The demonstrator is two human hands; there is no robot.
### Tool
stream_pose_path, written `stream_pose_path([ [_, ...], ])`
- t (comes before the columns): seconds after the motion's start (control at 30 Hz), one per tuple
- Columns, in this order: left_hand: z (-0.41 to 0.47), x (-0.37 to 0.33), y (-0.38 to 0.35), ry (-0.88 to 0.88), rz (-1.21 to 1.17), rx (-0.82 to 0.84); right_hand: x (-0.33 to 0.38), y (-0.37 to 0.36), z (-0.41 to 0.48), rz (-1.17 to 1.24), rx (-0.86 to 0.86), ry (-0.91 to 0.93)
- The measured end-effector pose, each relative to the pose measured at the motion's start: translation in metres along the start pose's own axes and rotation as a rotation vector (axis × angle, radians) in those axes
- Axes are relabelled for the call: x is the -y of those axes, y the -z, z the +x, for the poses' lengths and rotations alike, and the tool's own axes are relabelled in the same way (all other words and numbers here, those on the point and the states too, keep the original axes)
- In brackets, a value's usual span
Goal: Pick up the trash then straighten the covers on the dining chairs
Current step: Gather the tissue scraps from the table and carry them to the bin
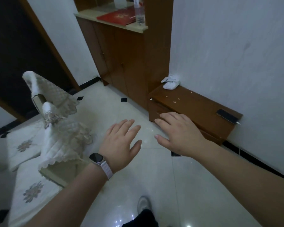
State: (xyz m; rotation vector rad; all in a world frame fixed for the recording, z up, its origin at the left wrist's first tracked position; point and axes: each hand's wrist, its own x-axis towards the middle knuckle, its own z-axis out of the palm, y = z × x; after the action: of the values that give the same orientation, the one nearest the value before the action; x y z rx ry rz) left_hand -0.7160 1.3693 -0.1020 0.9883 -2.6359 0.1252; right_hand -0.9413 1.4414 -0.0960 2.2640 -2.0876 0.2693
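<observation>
Two dining chairs stand at the left, each under a cream lace-edged cover. The nearer cover [62,145] hangs rumpled and skewed over its chair back, and the farther cover [49,89] sits crooked too. A crumpled white wad of trash [170,82] lies on the low brown bench [195,110] by the wall, with small white crumbs [175,101] scattered near it. My left hand [121,145], with a watch on its wrist, is stretched out over the floor with fingers apart. My right hand [180,133] is spread flat in front of the bench's near corner. Neither holds anything.
A tall brown cabinet [121,59] stands behind the bench, with a red folder [120,16] and a clear bottle [139,13] on its ledge. A dark phone [227,115] lies at the bench's right end. Flowered seat cushions [23,146] are at the left. My shoe [143,204] is on the glossy tiles.
</observation>
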Motion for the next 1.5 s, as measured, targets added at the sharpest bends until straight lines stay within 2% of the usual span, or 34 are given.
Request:
stream_pose_path([
  [0.27,0.081,0.084,-0.048,0.051,-0.009,0.018,-0.025,-0.031,0.115,-0.019,0.004,0.023],
  [0.6,0.187,0.256,-0.078,0.093,-0.033,0.011,-0.017,-0.043,0.331,-0.094,0.044,0.056],
  [1.13,0.253,0.454,-0.086,0.357,0.075,-0.051,0.040,-0.086,0.599,-0.001,0.077,0.318],
  [1.5,0.376,0.601,-0.109,0.548,0.199,0.048,0.028,-0.122,0.825,0.139,0.124,0.496],
])
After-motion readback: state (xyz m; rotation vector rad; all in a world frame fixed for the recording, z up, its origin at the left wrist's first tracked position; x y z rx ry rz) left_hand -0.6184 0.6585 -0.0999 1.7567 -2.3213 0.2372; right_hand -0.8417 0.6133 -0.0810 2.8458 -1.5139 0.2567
